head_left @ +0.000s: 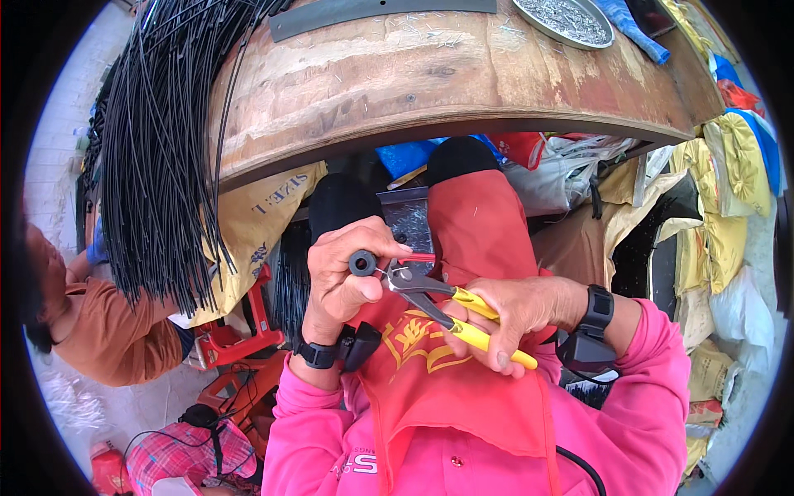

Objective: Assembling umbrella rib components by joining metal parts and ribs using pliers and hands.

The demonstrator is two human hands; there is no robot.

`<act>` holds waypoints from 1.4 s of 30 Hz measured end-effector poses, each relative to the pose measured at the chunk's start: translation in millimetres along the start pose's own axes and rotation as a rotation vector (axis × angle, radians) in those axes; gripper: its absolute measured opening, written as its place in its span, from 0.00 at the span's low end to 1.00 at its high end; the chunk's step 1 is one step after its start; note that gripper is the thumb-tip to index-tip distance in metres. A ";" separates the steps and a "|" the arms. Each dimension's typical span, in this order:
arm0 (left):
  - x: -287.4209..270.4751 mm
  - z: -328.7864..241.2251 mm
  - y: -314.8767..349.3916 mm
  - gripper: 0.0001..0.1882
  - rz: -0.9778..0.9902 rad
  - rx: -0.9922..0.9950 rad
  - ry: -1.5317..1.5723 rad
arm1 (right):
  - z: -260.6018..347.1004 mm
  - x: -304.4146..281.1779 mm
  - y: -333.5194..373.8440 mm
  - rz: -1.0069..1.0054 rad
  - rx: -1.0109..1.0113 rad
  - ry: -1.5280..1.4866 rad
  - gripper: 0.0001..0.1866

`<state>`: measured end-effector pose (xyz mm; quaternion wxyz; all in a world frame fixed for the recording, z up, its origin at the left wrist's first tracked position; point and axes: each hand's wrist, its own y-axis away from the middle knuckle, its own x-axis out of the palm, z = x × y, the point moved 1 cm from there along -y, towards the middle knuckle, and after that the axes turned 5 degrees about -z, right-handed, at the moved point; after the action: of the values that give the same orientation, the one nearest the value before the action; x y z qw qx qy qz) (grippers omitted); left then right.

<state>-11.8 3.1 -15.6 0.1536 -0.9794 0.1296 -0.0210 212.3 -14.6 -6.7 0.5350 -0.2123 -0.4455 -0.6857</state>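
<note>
My left hand [337, 264] is closed around a black tube-shaped piece [362, 263] with a round hole in its end. A thin wire-like bit shows beside it, close to my thumb. In my right hand [517, 312] is a pair of pliers [470, 333] with yellow handles, its fingers wrapped round the grips. The grey jaws point left at the thin bit, just right of the black piece; I cannot tell whether they touch it. A short red strip [419, 257] lies behind the jaws. Both hands are above my red apron [463, 409].
Ahead stands a worn wooden table [397, 83] with a metal bar [372, 15] and a round tray [602, 37] of small metal bits. Long black strands [161, 157] hang over its left side. A co-worker's brown sleeve [116, 331] is at left; yellow sacks [711, 223] stand right.
</note>
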 end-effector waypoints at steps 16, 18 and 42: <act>1.7 3.7 2.7 0.35 -0.093 -0.004 -0.077 | 25.7 10.8 8.0 -0.566 -0.292 0.869 0.18; 1.1 4.2 3.4 0.36 -0.036 -0.049 0.029 | 11.5 -0.2 1.3 -0.311 -0.136 0.484 0.20; -0.2 3.1 11.4 0.40 -0.101 -0.143 0.301 | -28.5 -9.0 -17.8 0.120 -0.240 -0.191 0.17</act>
<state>-14.5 -6.5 -22.0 0.0611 -0.9789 0.1028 -0.1658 204.2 -33.1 -35.0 0.5010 -0.3654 -0.3958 -0.6774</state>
